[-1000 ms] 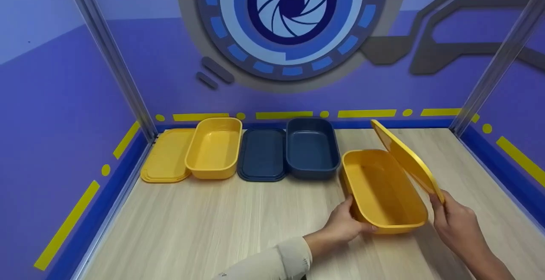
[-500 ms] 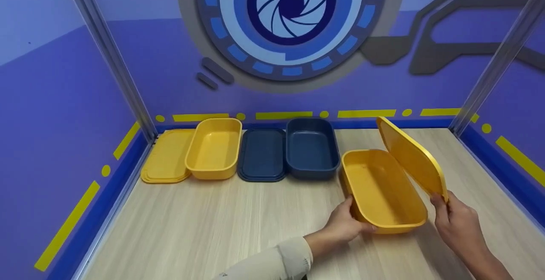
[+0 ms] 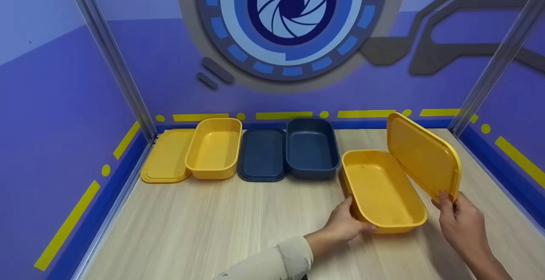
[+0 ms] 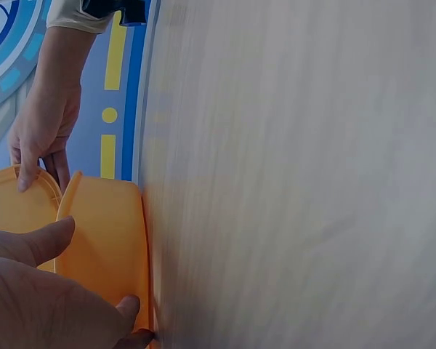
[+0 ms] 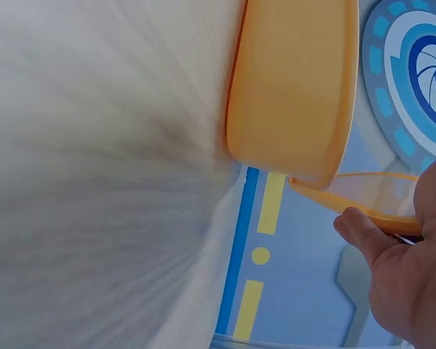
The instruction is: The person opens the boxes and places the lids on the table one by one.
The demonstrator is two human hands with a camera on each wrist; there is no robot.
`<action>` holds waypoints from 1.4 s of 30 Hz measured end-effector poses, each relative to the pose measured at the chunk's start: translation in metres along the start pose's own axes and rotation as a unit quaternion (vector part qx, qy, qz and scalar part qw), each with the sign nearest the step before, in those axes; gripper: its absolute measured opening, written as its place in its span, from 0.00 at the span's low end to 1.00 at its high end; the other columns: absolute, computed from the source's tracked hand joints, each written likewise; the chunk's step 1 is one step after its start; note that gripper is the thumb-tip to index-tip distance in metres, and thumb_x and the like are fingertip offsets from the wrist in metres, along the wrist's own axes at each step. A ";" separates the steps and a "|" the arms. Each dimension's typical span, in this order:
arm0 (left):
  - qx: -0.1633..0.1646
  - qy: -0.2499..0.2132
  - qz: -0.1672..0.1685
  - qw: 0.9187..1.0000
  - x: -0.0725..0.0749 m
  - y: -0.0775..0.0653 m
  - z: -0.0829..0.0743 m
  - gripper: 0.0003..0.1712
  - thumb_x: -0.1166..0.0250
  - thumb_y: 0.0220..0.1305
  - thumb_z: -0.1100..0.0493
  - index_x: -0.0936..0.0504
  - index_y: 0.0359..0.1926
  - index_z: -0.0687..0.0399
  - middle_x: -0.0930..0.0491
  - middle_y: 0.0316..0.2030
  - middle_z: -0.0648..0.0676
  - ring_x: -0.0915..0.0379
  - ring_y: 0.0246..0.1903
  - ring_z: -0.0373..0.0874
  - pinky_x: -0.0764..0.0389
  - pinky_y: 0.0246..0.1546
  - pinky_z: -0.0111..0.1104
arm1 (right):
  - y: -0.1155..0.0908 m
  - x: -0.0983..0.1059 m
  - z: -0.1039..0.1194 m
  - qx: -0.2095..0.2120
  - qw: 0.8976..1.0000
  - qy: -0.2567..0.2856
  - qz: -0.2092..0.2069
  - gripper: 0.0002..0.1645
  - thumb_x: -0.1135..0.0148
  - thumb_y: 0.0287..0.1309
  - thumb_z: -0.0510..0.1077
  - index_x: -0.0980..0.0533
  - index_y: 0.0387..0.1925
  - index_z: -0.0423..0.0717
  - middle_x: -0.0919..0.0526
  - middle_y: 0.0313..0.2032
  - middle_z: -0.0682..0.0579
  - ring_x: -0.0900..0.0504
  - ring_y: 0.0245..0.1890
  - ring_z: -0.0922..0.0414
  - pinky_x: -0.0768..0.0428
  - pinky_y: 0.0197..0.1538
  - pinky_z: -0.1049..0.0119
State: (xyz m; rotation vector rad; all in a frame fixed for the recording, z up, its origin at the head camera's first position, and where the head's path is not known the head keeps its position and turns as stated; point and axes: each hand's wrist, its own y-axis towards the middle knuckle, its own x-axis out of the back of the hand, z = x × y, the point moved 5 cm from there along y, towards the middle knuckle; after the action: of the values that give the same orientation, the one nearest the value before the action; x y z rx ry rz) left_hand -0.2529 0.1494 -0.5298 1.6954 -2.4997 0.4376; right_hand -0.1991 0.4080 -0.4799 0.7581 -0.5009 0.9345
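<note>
An open yellow lunch box (image 3: 385,186) stands on the right half of the table, with nothing inside it. My left hand (image 3: 342,224) grips its near left corner from outside, thumb on the front wall and fingers along the left wall. In the left wrist view, that hand (image 4: 51,291) lies against the box wall (image 4: 105,240). A yellow lid (image 3: 425,156) leans upright beside the box's right side, its inner face turned toward the box. My right hand (image 3: 462,224) pinches the lid's near end; the right wrist view shows the thumb under the lid's edge (image 5: 341,203).
Along the back wall stand a yellow lid (image 3: 166,156), a yellow box (image 3: 214,148), a dark blue lid (image 3: 262,154) and a dark blue box (image 3: 313,148), side by side. Panels enclose the wooden table (image 3: 230,220) at the left, back and right.
My right hand has moved slightly right and turned the lid, so its inner face shows more and its far end sits farther right. The left hand and the box have stayed put.
</note>
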 end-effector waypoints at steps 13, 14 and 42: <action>-0.009 -0.004 -0.001 1.000 0.001 0.000 0.001 0.49 0.15 0.49 0.65 0.26 0.72 0.49 0.19 0.68 0.50 0.26 0.71 0.44 0.30 0.78 0.42 | 0.003 0.000 -0.014 -0.110 0.992 0.048 0.037 0.39 0.60 0.85 0.61 0.30 0.70 0.30 0.21 0.65 0.25 0.28 0.32 0.91 0.23 0.34 0.90; -0.011 -0.005 -0.001 1.000 0.001 0.000 0.001 0.48 0.15 0.49 0.65 0.26 0.72 0.49 0.19 0.68 0.50 0.26 0.71 0.44 0.30 0.78 0.41 | 0.003 0.001 -0.014 -0.117 0.991 0.056 0.036 0.39 0.61 0.85 0.60 0.30 0.71 0.30 0.21 0.65 0.25 0.28 0.32 0.91 0.23 0.34 0.90; 0.006 0.004 -0.004 1.000 0.000 0.002 0.001 0.50 0.15 0.50 0.65 0.27 0.73 0.50 0.20 0.69 0.50 0.26 0.71 0.44 0.29 0.78 0.41 | 0.015 0.005 -0.055 -0.340 0.903 0.261 0.028 0.41 0.64 0.84 0.62 0.51 0.86 0.47 0.45 0.84 0.43 0.19 0.29 0.85 0.13 0.40 0.76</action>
State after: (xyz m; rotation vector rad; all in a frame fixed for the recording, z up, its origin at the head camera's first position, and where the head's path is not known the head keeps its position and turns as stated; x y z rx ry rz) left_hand -0.2551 0.1497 -0.5307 1.7028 -2.4888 0.4581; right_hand -0.2061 0.4580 -0.5061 -0.1499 -0.3335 0.8885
